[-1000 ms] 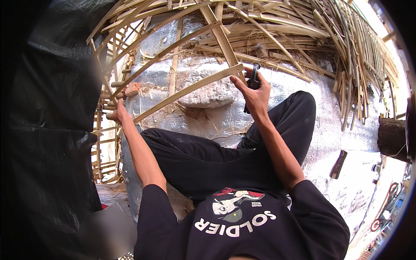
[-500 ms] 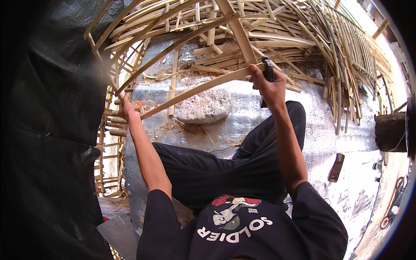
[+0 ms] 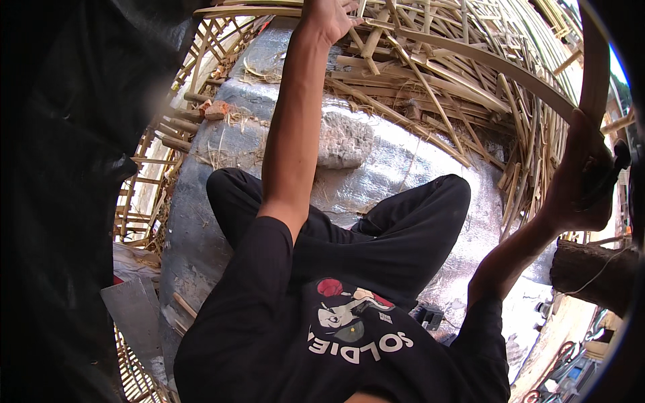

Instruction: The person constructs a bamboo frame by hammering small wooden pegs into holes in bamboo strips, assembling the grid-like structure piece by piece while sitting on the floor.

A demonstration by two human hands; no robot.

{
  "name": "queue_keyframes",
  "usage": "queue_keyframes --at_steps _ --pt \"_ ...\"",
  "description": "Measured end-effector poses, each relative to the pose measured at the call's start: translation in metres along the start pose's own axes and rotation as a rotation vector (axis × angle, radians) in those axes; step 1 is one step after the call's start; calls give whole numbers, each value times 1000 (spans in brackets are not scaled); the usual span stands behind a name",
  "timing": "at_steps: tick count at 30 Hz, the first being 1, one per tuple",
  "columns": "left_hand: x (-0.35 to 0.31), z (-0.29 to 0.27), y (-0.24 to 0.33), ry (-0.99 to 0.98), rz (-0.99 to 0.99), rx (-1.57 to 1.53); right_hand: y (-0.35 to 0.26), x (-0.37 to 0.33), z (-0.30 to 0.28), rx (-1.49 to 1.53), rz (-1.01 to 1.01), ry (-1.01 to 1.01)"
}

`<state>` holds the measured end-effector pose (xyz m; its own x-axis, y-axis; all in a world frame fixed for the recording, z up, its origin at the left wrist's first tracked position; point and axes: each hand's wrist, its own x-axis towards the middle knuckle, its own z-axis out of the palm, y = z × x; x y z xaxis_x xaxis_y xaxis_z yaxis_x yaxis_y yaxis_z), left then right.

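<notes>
My left hand (image 3: 326,23) reaches to the top edge of the view, which cuts part of it off. Its fingers lie at a long, flat bamboo strip (image 3: 470,48) and seem to grip it. This strip curves down to the right, to my right hand (image 3: 579,185), raised near the right rim. There my fingers are closed around the strip's end, where a second, darker bamboo strip (image 3: 594,67) meets it. A black tool (image 3: 619,158) also sits in that hand, its kind hard to make out in the shade.
A rough stone block (image 3: 344,140) rests on a silvery ground sheet (image 3: 235,141) beyond my crossed legs. Split bamboo (image 3: 430,87) is heaped ahead and to the right. A black sheet (image 3: 60,201) hangs at the left. Near the right rim lies a dark log (image 3: 588,269).
Both hands have swung the joined bamboo strips to the right. My left hand has gone from the left side to the top middle, my right hand out to the right rim.
</notes>
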<state>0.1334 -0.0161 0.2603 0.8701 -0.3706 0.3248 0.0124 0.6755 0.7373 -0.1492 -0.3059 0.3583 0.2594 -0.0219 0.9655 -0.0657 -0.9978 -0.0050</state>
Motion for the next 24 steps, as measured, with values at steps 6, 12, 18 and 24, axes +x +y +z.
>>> queue_keyframes --at_steps 6,12,18,24 --pt "-210 50 -28 592 96 4 -72 -131 47 605 -317 -361" --pt "-320 -94 -76 1153 -193 283 -114 -291 132 645 -357 -823" --pt "-303 -89 -95 931 -421 550 -110 -299 133 639 -190 -1055" --pt "-256 -127 -119 703 -180 1341 -109 -301 136 699 14 -1116"
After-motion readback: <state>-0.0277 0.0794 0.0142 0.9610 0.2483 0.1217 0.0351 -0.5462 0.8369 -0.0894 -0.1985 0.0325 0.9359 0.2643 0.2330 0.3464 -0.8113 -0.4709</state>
